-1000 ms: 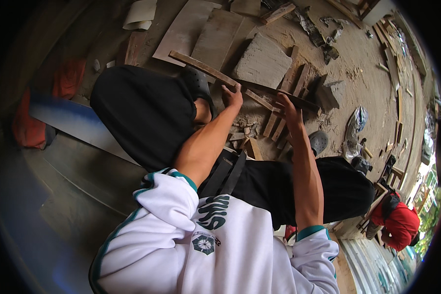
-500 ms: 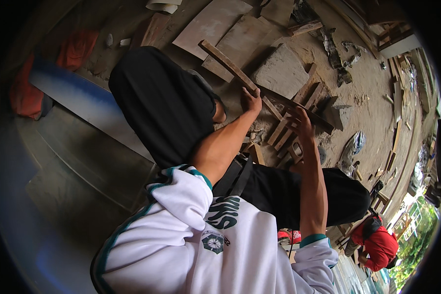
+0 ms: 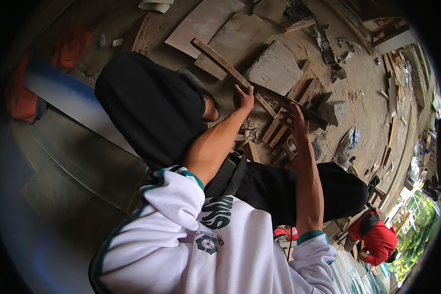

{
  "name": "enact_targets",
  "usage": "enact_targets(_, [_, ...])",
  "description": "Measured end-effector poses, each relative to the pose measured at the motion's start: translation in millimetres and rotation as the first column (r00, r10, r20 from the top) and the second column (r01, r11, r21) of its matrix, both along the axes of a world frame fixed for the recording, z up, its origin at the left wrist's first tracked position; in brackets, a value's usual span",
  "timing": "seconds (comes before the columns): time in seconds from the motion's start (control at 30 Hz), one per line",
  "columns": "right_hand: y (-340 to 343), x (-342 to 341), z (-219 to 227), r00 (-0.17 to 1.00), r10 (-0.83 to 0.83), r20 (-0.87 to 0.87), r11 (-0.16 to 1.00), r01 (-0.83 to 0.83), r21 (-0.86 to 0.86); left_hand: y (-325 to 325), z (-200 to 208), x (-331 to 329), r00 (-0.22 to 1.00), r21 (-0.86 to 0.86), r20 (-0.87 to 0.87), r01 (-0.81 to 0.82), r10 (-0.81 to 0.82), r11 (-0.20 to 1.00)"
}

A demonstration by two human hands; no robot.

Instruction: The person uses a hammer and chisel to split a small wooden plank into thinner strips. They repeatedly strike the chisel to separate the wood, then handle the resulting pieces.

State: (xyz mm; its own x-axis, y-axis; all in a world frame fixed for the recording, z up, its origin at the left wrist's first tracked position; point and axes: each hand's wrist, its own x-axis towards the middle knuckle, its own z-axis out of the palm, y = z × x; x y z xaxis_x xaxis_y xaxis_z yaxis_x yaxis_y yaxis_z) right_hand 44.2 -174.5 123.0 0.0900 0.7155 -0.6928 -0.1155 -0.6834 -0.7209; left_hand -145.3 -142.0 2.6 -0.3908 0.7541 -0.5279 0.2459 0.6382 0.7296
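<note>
A long, narrow wooden strip point(image 3: 220, 61) slants across the space in front of me, from upper left down to the right. My left hand point(image 3: 245, 98) is closed on it near its middle, thumb up along the edge. Farther right along the same strip, my right hand point(image 3: 296, 121) has its fingertips at the wood, fingers bent and a little apart. Just behind the strip sits a grey stone block point(image 3: 275, 68). Short wooden pieces point(image 3: 306, 92) lie crossed under and beside it, partly covered by the strip and my right hand.
Flat boards point(image 3: 206, 27) lie on the dirt floor beyond my knee. A blue-and-white panel point(image 3: 78, 100) and red cloth point(image 3: 72, 49) are at left. A broken stone chunk point(image 3: 335, 112) and crumpled plastic point(image 3: 349, 144) are at right. A person in red point(image 3: 379, 240) bends over at lower right.
The whole view has shifted slightly, so the scene sits a little farther left. Both hands keep about the same places along the wooden strip.
</note>
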Motion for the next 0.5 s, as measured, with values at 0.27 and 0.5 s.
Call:
enact_targets(0.27, [-7.1, 17.9, -18.8, 0.996, 0.027, -0.079, 0.997, -0.021, 0.077, 1.5, 13.8, -8.1, 0.99, -0.057, 0.137, 0.05, -0.042, 0.997])
enact_targets(0.5, [-0.5, 0.3, -8.8, 0.997, -0.078, -0.025, 0.979, 0.081, 0.186, 3.5, 11.7, -16.5, 0.993, -0.074, 0.085, 0.082, -0.076, 0.994])
